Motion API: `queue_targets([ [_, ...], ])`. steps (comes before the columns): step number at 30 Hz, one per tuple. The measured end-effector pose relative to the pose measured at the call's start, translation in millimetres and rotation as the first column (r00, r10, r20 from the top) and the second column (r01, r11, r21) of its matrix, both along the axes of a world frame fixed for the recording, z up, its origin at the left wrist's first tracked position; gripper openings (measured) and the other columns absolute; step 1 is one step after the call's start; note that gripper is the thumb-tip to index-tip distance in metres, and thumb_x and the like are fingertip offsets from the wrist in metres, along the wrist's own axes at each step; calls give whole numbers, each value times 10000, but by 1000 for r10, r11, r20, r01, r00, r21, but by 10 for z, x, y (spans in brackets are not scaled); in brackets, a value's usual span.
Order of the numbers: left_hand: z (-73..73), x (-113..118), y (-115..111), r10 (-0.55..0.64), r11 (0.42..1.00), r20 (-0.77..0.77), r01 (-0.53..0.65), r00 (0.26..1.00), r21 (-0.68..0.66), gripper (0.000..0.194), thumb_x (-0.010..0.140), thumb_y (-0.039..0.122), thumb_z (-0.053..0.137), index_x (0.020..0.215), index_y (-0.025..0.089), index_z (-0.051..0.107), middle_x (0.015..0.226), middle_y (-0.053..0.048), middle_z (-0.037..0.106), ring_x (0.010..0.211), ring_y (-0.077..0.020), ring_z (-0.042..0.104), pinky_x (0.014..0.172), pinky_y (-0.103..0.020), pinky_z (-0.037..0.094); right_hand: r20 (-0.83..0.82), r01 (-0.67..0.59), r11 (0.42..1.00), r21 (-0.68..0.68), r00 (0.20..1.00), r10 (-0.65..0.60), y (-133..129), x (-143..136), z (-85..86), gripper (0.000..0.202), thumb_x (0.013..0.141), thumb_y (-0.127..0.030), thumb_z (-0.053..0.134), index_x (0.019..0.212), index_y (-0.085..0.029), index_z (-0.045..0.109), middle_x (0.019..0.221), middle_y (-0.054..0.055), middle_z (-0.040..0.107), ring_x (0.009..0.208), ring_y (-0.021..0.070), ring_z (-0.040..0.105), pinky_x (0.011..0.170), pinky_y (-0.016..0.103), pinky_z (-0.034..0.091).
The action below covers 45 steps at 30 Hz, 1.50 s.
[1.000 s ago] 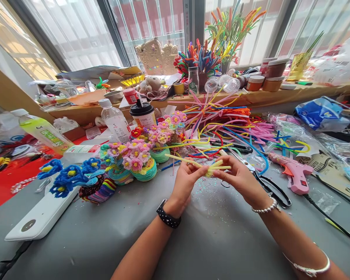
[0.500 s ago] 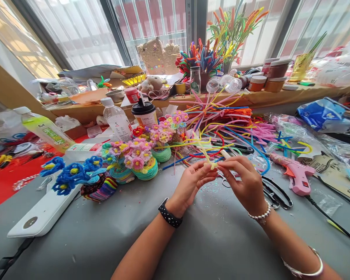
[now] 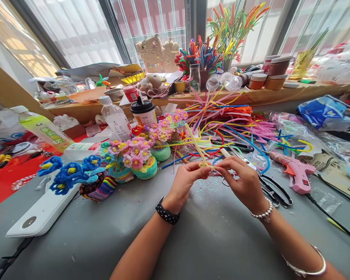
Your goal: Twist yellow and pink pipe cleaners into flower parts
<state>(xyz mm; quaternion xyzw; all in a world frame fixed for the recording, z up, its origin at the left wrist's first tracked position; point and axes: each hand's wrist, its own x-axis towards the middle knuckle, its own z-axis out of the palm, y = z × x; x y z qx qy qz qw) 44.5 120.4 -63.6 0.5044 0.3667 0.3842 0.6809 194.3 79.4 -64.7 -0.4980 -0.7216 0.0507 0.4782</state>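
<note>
Between my two hands is a pale yellow pipe cleaner [image 3: 196,144], its free end pointing up and to the left. My left hand [image 3: 184,182] pinches its lower part between thumb and forefinger. From the other side my right hand [image 3: 241,179] pinches the same piece, fingertips close to the left ones. A small bent part shows at the fingertips; its exact shape is partly hidden. Behind my right hand lie black-handled scissors [image 3: 275,190], and a pink glue gun [image 3: 299,173] rests farther right.
Pipe-cleaner flowers in small pots, pink [image 3: 137,153] and blue [image 3: 72,171], stand at left beside a white device [image 3: 43,214]. A heap of loose pipe cleaners [image 3: 227,112] lies behind my hands. A clear bottle [image 3: 115,118] and lidded cup [image 3: 144,112] stand at the back.
The yellow pipe cleaner's free end has swung left and now stands out longer. My hands have shifted only slightly, still pinching it.
</note>
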Motion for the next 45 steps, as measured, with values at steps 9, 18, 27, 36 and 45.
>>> queue_targets([
  [9,79,-32,2,-136,990,-141,140,981,19,149,611,275,653,620,127,664,525,8,540,519,-74,465,544,-201,381,-129,-63,974,-216,991,35,23,70,51,162,782,-301,496,686,-187,557,678,32,579,639,149,525,569,268,416],
  [18,95,-55,-2,-330,943,-211,332,920,-27,179,594,285,657,639,113,638,581,1,564,540,-79,475,566,-208,380,-393,-310,803,-509,914,103,49,94,59,223,749,-380,508,696,-172,568,721,40,616,681,158,559,624,267,429],
  [27,38,-13,2,-201,974,-175,217,964,72,214,629,325,626,640,113,601,579,19,511,562,-71,447,573,-197,356,-546,-327,812,-483,838,13,46,-13,24,210,654,-348,625,780,-180,627,838,41,616,732,148,567,654,263,460],
  [36,7,42,-9,-98,979,-283,144,954,147,280,627,386,617,654,110,579,584,6,527,541,-78,467,529,-197,367,-624,-243,867,-434,775,-95,50,-73,-78,204,655,-366,618,676,-163,628,697,39,622,643,143,553,587,261,439],
  [45,1,51,-30,-92,965,-257,150,962,216,258,689,378,564,754,129,583,679,-18,577,606,-104,527,583,-219,431,-549,-229,864,-449,833,-64,47,-67,-75,236,706,-400,563,712,-165,540,653,15,596,573,120,531,523,225,416],
])
